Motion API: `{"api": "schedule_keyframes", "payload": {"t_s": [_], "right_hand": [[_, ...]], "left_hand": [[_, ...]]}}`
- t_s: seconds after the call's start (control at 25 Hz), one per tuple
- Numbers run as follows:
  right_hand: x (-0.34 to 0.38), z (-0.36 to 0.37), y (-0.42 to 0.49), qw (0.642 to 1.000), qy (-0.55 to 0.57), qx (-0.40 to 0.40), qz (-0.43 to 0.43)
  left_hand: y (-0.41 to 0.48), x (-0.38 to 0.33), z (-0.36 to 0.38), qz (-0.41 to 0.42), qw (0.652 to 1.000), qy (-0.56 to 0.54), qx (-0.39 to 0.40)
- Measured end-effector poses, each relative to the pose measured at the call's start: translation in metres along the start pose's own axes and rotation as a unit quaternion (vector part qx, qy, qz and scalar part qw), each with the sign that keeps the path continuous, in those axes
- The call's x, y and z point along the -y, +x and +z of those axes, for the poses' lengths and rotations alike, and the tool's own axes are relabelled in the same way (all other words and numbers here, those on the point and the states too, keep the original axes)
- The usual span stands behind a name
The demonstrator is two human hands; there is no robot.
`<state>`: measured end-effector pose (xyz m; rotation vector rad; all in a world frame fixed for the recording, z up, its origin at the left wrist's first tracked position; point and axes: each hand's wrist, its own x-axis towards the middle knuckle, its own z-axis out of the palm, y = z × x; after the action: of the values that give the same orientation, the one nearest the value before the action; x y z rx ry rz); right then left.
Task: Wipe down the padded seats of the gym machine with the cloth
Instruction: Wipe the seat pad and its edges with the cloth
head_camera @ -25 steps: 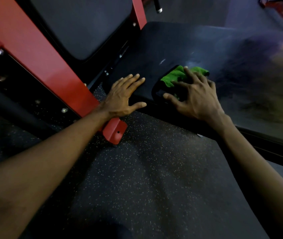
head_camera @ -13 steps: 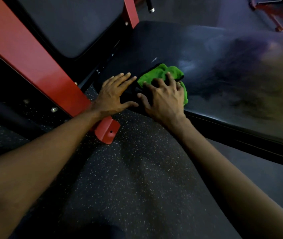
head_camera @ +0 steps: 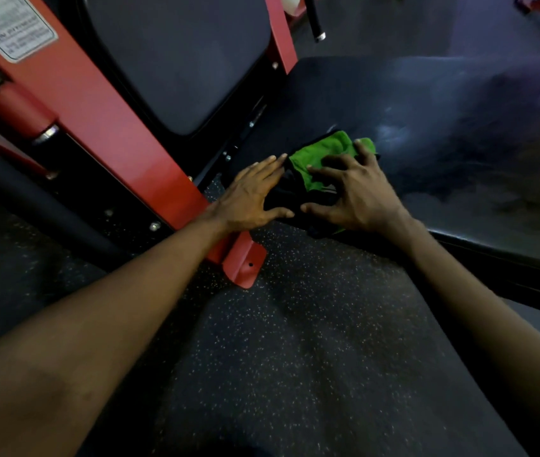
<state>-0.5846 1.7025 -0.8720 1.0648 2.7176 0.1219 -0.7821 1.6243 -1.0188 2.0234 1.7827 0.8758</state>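
At the near corner of the seat (head_camera: 426, 103), both my hands are down and the cloth (head_camera: 321, 155) is under the right one
My right hand (head_camera: 357, 192) claws the green cloth, its fingers spread and bent over it with the thumb stretched along the seat's edge, while my left hand (head_camera: 248, 196) lies flat just beside it, fingers straight and together, thumb out, fingertips almost at the cloth; the red frame (head_camera: 113, 127) runs down past my left wrist to the speckled floor (head_camera: 295, 357)
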Motion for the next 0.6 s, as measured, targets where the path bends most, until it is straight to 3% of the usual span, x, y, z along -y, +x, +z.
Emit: {"api": "schedule_keyframes", "payload": {"t_s": [0.2,0.44,0.6], "right_hand": [[0.037,0.002,-0.004,0.998,0.024,-0.025,0.048],[-0.003,-0.001,-0.100,0.993,-0.001,-0.112,0.021],[0.015,0.013,-0.068,0.990,-0.050,-0.124,0.043]], "left_hand": [[-0.002,0.018,-0.001,0.036,0.998,0.016,-0.049],[-0.001,0.018,0.003,0.015,1.000,-0.018,-0.016],[-0.002,0.011,0.008,-0.006,0.998,-0.034,-0.048]]}}
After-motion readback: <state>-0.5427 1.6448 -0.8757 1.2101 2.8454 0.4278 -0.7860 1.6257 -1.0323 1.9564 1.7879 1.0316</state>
